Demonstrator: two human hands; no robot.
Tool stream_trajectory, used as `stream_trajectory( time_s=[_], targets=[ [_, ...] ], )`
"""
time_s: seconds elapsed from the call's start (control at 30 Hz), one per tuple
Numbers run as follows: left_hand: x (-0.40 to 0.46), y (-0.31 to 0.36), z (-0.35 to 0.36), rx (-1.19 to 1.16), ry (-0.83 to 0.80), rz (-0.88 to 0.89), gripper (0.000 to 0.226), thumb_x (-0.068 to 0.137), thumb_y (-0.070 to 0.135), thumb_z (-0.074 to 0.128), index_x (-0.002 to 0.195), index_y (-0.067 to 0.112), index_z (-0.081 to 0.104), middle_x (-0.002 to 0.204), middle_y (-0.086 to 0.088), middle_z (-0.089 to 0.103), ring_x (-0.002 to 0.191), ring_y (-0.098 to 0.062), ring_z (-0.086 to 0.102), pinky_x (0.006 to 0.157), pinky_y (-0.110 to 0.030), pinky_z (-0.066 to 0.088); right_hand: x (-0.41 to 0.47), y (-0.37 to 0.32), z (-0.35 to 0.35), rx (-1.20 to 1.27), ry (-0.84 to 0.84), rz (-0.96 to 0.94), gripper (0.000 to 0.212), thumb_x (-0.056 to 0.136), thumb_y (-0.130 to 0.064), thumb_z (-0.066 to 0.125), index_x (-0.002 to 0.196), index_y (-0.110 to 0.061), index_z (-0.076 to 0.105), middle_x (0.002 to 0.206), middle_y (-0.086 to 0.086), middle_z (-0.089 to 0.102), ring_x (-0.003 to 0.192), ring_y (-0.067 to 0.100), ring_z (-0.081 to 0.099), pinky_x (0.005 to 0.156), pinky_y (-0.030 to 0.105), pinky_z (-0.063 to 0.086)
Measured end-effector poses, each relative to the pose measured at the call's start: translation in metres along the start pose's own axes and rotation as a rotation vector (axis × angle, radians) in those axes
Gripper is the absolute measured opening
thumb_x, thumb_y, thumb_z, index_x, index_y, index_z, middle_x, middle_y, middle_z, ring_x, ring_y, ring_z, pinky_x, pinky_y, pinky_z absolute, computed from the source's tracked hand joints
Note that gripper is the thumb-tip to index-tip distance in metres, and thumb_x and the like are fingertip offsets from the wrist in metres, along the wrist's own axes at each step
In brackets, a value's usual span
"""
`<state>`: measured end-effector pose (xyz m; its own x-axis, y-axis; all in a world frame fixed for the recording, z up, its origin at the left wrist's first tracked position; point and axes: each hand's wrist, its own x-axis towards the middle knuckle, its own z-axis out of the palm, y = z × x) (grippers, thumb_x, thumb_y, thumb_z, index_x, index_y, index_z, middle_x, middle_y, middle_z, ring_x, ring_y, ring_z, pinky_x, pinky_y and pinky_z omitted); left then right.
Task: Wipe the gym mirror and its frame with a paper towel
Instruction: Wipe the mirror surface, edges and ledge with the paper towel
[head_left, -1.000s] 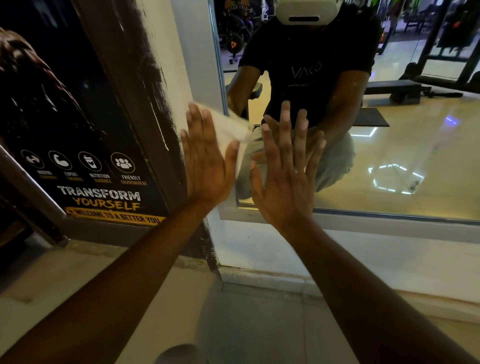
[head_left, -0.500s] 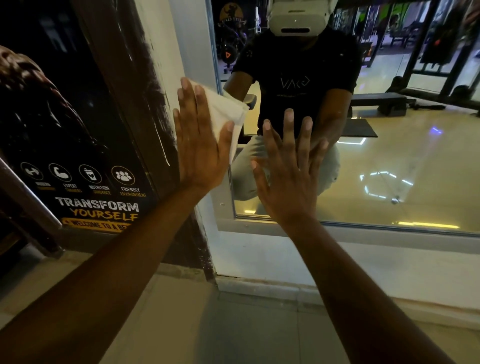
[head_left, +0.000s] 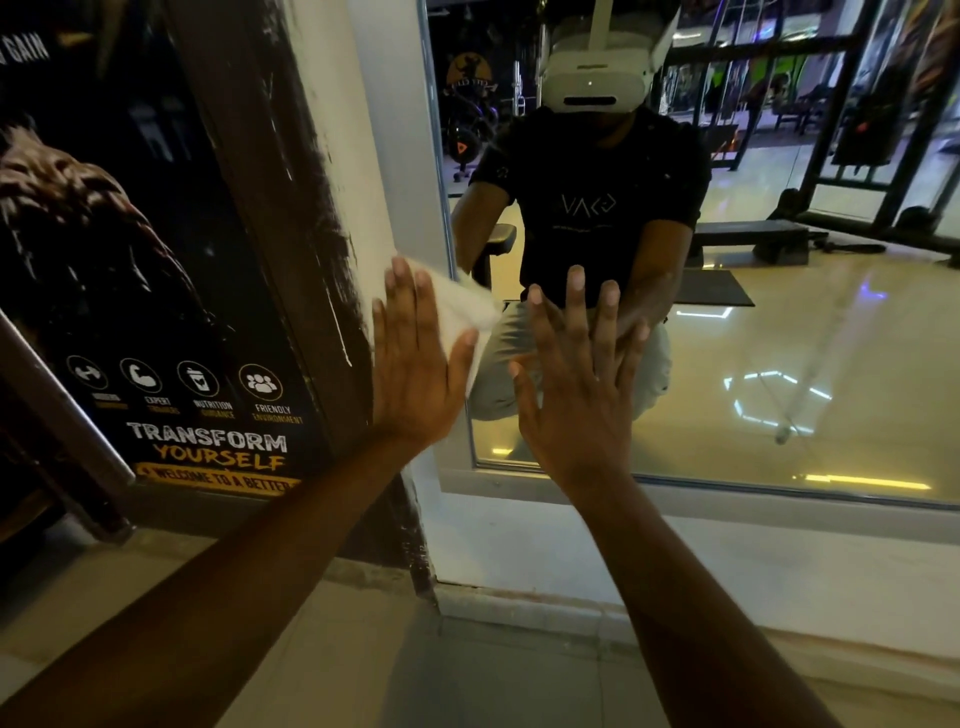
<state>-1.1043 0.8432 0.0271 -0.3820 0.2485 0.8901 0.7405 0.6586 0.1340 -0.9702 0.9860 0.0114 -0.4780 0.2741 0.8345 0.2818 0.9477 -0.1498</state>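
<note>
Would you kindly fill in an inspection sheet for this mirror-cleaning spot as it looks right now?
Surface: large wall mirror, glass reflecting the gym floor and the person; pale grey mirror frame around it.
Job's things: white crumpled paper towel, pressed flat over the frame's left upright and the glass edge.
Clutter: nothing seen.
Grip: left hand flat on the towel, fingers straight; right hand flat on the glass, fingers spread, holding nothing.
Cables: nothing seen.
Surroundings: dark gym poster reading TRANSFORM YOURSELF to the left; beige tiled floor below; white wall base under the mirror.
</note>
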Motion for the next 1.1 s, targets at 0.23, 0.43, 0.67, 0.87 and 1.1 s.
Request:
stream_trajectory(
  time_s=[0.23, 0.43, 0.67, 0.87, 1.1],
  targets=[
    [0.05, -0.006, -0.012, -0.005, 0.073, 0.05, 0.082, 0.115, 0.046, 0.052, 0.17, -0.002, 0.014, 0.179, -0.026, 0.011, 0.168, -0.041, 0.009, 0.137, -0.049, -0.001, 0.0, -0.002, 0.004, -0.002, 0.008, 0.01, 0.071, 0.116, -0.051, 0.046, 0.177, -0.027, 0.02, 0.185, 0.013, 0.005, 0.17, 0.041, 0.001, 0.132, 0.071, 0.012],
    [0.004, -0.009, -0.013, 0.057, -0.083, 0.092, 0.085, 0.114, 0.058, 0.042, 0.172, 0.008, 0.005, 0.181, -0.02, 0.008, 0.168, -0.034, 0.0, 0.137, -0.048, -0.002, 0.002, -0.008, -0.005, 0.019, 0.029, 0.046, 0.07, 0.115, -0.048, 0.051, 0.176, -0.024, 0.024, 0.184, 0.014, 0.009, 0.17, 0.041, 0.003, 0.131, 0.072, 0.013],
    [0.139, 0.017, -0.051, -0.088, 0.113, -0.046, 0.08, 0.117, 0.051, 0.041, 0.173, 0.001, 0.011, 0.181, -0.022, 0.006, 0.169, -0.037, 0.004, 0.137, -0.051, -0.002, 0.07, -0.026, -0.044, 0.025, 0.099, -0.055, 0.072, 0.114, -0.046, 0.045, 0.177, -0.02, 0.02, 0.184, 0.015, 0.007, 0.17, 0.041, 0.003, 0.133, 0.069, 0.008],
    [0.105, 0.004, -0.055, -0.012, -0.009, 0.095, 0.083, 0.116, 0.055, 0.038, 0.174, 0.012, -0.004, 0.183, -0.016, 0.0, 0.17, -0.033, 0.001, 0.136, -0.06, 0.012, 0.128, -0.02, -0.077, -0.013, 0.123, -0.179, 0.074, 0.113, -0.047, 0.048, 0.176, -0.017, 0.022, 0.185, 0.014, 0.006, 0.171, 0.039, 0.001, 0.134, 0.068, 0.008],
    [0.169, 0.028, -0.072, -0.07, 0.086, -0.012, 0.077, 0.118, 0.049, 0.038, 0.174, 0.011, 0.001, 0.183, -0.014, -0.002, 0.17, -0.03, -0.003, 0.137, -0.058, 0.008, 0.151, -0.026, -0.084, -0.057, 0.107, -0.236, 0.074, 0.113, -0.051, 0.045, 0.176, -0.018, 0.023, 0.185, 0.013, 0.004, 0.171, 0.037, 0.0, 0.134, 0.067, 0.008]
  ],
)
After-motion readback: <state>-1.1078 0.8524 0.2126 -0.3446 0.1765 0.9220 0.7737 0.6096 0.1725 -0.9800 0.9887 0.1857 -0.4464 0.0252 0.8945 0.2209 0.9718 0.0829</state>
